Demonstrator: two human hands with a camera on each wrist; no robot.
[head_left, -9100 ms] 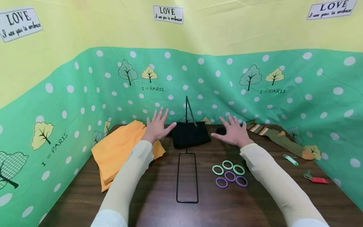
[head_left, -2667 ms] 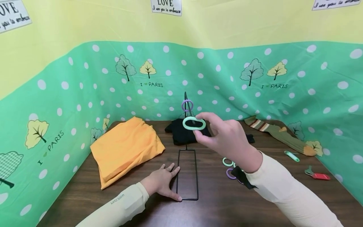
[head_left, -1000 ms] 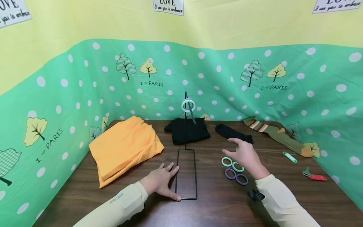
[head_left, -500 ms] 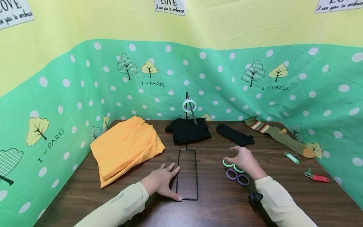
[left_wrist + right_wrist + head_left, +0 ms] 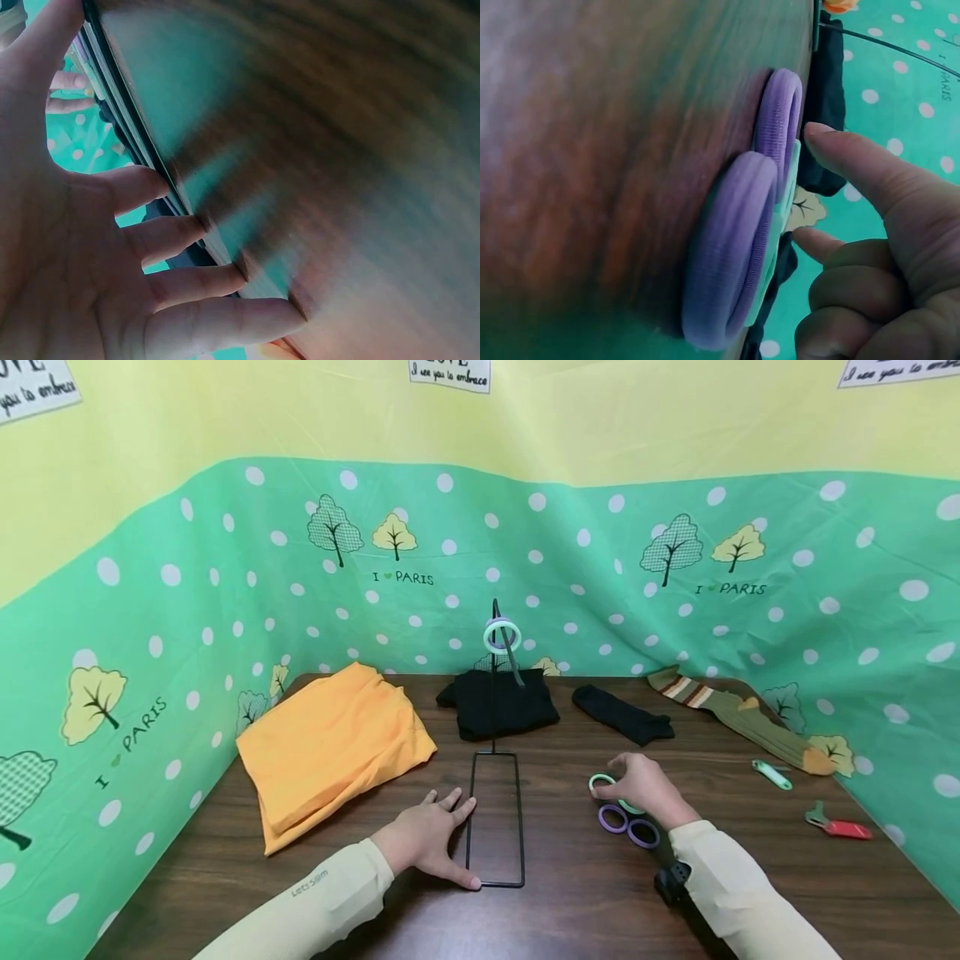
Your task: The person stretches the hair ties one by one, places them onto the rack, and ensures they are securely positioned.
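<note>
My left hand (image 5: 427,839) lies with spread fingers at the left side of the black wire stand (image 5: 519,818), the thumb on its front corner. In the left wrist view its fingers (image 5: 195,322) are straight along the table. My right hand (image 5: 647,787) is low over a mint hair tie (image 5: 592,785), thumb and index finger apart around it, the other fingers curled. A second mint hair tie (image 5: 632,808) is partly hidden beneath the hand. Nearer me lie two purple hair ties, one left (image 5: 602,818) and one right (image 5: 656,839). A mint and a purple tie hang on the stand's arm.
Orange cloth (image 5: 330,752) lies at the left. Folded black cloth (image 5: 506,706) lies behind the stand's base, a black sock (image 5: 622,714) to its right. An olive striped sock (image 5: 765,731), a mint cutter (image 5: 772,774) and a red-handled peeler (image 5: 847,830) are farther right.
After placing a mint hair tie in front of the purple one on the stand's arm, my right hand has moved back down to the ties on the table. My left hand stays at the base.
</note>
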